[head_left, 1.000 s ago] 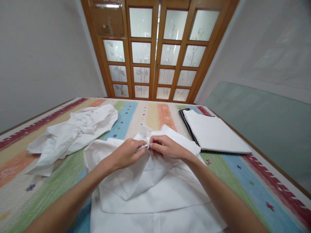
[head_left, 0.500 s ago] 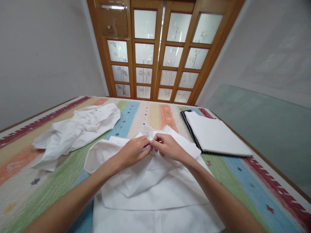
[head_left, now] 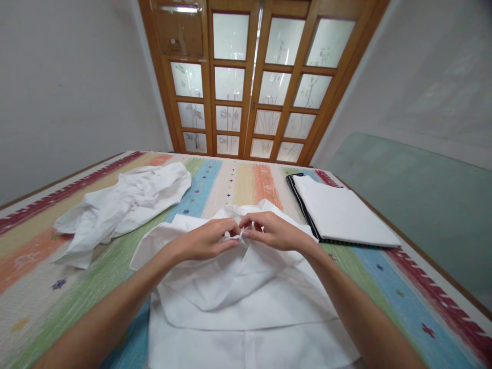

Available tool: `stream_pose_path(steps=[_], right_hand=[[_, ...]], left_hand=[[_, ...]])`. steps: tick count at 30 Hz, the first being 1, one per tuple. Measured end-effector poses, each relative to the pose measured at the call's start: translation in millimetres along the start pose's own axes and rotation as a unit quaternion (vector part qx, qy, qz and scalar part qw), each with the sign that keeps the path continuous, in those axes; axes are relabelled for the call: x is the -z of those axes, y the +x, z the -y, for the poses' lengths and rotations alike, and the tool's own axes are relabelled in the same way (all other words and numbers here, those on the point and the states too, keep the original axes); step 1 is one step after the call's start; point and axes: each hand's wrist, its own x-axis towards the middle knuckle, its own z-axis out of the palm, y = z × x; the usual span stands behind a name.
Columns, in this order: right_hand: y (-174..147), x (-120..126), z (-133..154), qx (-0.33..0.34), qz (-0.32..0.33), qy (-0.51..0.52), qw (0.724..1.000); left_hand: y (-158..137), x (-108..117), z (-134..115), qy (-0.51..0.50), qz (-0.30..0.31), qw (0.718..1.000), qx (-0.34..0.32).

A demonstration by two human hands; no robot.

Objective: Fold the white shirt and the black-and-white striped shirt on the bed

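A white shirt (head_left: 230,294) lies spread before me, its lower part flat and its upper part loosely bunched. Close to the collar end, my left hand (head_left: 215,237) pinches the white fabric between thumb and fingers. My right hand (head_left: 269,230) meets it fingertip to fingertip, pinching the same gathered spot. The fingers partly cover what is between them, so a button or other small detail cannot be made out. Both forearms cross over the shirt from the near side.
A crumpled white garment (head_left: 130,205) lies to the left on the striped, patterned cloth (head_left: 88,266). At the right is a folded white garment (head_left: 342,212) on top of a black striped folded one (head_left: 300,205). Wooden glazed doors (head_left: 246,82) stand beyond the far edge.
Both hands stay at the same gathered spot, with their fingers shifted slightly and the knuckles lower. The shirt's top edge has sunk a little behind them.
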Motion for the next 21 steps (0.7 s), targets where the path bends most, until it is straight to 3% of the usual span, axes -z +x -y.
stream_pose_path(steps=[4,15,21], right_hand=[[-1.5,0.1,0.2,0.010,-0.001,-0.050,0.999],[-0.1,-4.7,4.8,0.042,-0.078,-0.078,0.993],[-0.4,-11.1,-0.5,0.102,-0.116,-0.214,0.965]], left_hand=[[-0.5,2.8,-0.2,-0.017,0.012,1.000,0.009],[5.0,-6.1,1.7,-0.022,-0.069,0.997,0.027],[8.0,-10.6,2.5,-0.017,-0.131,0.989,0.067]])
